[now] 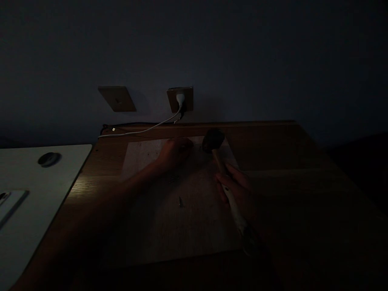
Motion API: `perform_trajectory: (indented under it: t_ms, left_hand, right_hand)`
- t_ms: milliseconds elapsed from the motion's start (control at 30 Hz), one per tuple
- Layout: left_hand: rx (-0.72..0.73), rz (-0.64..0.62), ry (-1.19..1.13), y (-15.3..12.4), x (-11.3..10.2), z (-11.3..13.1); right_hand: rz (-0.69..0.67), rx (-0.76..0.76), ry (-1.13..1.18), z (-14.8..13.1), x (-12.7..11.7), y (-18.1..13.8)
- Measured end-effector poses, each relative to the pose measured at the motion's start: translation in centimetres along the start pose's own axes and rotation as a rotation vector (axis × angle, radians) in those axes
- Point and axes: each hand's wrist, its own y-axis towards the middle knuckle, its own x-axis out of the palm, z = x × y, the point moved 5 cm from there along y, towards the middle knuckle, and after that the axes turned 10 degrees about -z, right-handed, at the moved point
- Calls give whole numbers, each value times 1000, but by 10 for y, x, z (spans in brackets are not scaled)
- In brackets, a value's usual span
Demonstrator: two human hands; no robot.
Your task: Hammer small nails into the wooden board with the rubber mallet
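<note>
A mallet [226, 178] is gripped by the right hand [239, 192], its handle running near-to-far, dark head pointing away. A small nail [181, 201] stands on the board [188, 226]. Beyond, the left hand [176, 152] is pressed, fingers curled, on the counter's [303, 182] board; a white cable [145, 130] lies behind.

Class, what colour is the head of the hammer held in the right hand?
Black, in the head view: the hammer head, gripped by the right hand.

place: dim home room | cues: wooden desk [273, 153], wall socket [180, 99] with charger cable [142, 130]
</note>
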Motion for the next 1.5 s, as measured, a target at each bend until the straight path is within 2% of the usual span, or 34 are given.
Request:
perform_trajectory:
  t_ms: [367,767,1100,1200,1333,1500]
  left_hand:
    - [88,-10,48,2,4,-4]
    - [7,37,-115,0,5,-9]
    - [-9,85,-95,-3,3,-8]
    - [-24,60,-110,-2,2,-9]
    - [-9,-37,-165,1,-1,-8]
    - [36,-117,-62,-13,-26,2]
  right_hand:
    - [-5,13,-34,-1,3,9]
    - [-34,-69,-128,-2,31,20]
    - [-80,-37,-175,10,31,20]
    - [-101,-49,-205,14,30,21]
    - [-92,-45,-190,13,31,20]
    - [-77,-64,-182,9,33,20]
